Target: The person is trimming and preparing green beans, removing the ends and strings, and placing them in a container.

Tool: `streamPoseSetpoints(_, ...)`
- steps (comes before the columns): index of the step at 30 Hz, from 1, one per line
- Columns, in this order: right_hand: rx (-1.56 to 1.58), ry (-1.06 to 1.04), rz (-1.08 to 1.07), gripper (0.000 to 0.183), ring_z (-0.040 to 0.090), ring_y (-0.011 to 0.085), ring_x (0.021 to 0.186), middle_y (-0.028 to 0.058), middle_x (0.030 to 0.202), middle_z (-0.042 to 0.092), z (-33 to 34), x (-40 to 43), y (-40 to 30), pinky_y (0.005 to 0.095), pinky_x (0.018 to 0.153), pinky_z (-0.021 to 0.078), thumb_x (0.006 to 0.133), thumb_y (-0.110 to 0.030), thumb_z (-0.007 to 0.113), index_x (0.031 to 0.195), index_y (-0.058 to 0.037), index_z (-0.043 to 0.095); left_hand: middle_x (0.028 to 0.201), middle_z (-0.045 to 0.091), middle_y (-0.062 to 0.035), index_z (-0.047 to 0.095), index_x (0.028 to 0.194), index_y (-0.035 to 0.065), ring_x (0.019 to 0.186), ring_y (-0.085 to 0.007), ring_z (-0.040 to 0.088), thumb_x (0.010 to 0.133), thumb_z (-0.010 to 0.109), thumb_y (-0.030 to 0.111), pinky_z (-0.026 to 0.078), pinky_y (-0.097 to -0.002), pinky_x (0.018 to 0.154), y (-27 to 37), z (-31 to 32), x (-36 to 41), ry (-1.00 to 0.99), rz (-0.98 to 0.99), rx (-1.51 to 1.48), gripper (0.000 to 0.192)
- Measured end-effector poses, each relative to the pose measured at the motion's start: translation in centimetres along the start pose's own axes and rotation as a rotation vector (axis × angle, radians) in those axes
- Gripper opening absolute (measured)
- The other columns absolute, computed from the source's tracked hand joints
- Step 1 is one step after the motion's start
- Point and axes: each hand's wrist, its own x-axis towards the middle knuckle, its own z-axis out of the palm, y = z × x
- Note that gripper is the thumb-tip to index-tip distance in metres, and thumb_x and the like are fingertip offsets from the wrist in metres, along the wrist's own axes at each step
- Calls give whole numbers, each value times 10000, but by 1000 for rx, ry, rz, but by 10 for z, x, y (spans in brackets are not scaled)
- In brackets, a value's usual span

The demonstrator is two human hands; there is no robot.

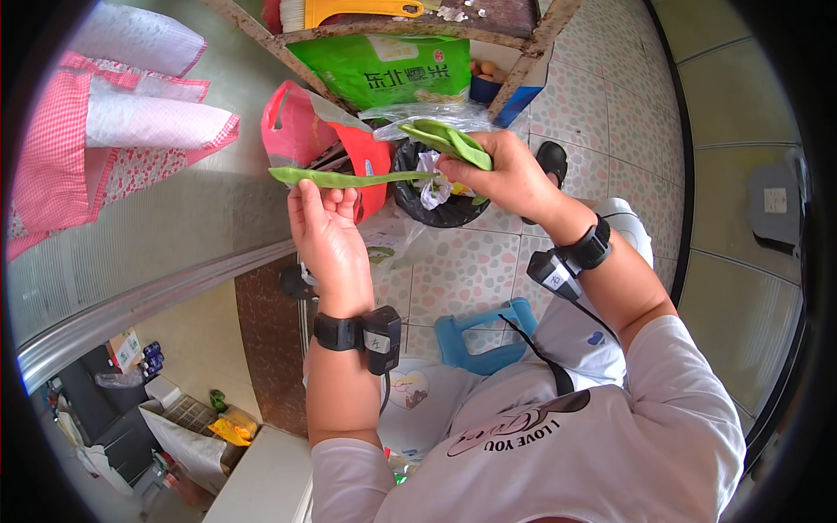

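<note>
My left hand (327,229), palm up, pinches one end of a long flat green bean pod (340,179) between thumb and fingers. The pod stretches almost level across to my right hand (507,173), whose thumb and fingertips meet its thin end. Several more flat green bean pods (451,140) are gripped in that same right hand. Below the hands stands a bin lined with a black plastic bag (435,216), with crumpled white paper (433,182) and green scraps inside. Part of the bin's opening is hidden by my right hand.
Beside the bin stands a red plastic bag (367,153). A rusty metal rack (405,29) holds a yellow-handled brush (363,9); a green rice bag (392,72) and a bowl of eggs (487,70) are beneath. A blue plastic stool (480,353) is close to my legs.
</note>
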Motion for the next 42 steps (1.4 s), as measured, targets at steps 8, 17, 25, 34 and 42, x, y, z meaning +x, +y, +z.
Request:
streamPoseSetpoints(8,-28,18,-110,186,532,118,569,81,636,600,4,1,2,295,567,442,750,-152,652,857,-1,631,832,544,-12,494,974,59,756,-86,520,920,493,196,473,-261,744,0,3,-3,19,45,59,147)
streamPoseSetpoints(17,212,164,-77,49,482,64,565,-7,624,552,2,-1,4,240,530,411,744,-48,576,766,-4,581,1017,582,-103,489,1057,45,815,-121,548,934,447,198,482,-294,806,-10,12,-9,-10,-60,59,200)
streamPoseSetpoints(25,633,120,-7,109,442,52,488,73,775,624,-6,8,4,181,478,356,823,-124,571,866,-24,579,1080,545,-142,471,1088,-12,991,-223,541,942,389,195,452,-361,913,-26,3,-11,-102,-252,-137,266)
streamPoseSetpoints(34,896,-85,55,82,453,67,488,132,811,629,-12,4,-3,209,497,376,809,-88,534,833,-14,561,1000,569,-125,484,1060,-18,942,-220,567,938,400,177,472,-355,887,-31,2,-11,-119,-348,-238,245)
streamPoseSetpoints(42,820,-171,110,101,458,75,499,135,820,635,-8,4,-5,206,494,377,783,-73,544,821,11,586,959,602,-124,511,1037,-3,835,-197,606,942,403,203,514,-329,796,-28,6,-12,-209,-455,-327,251)
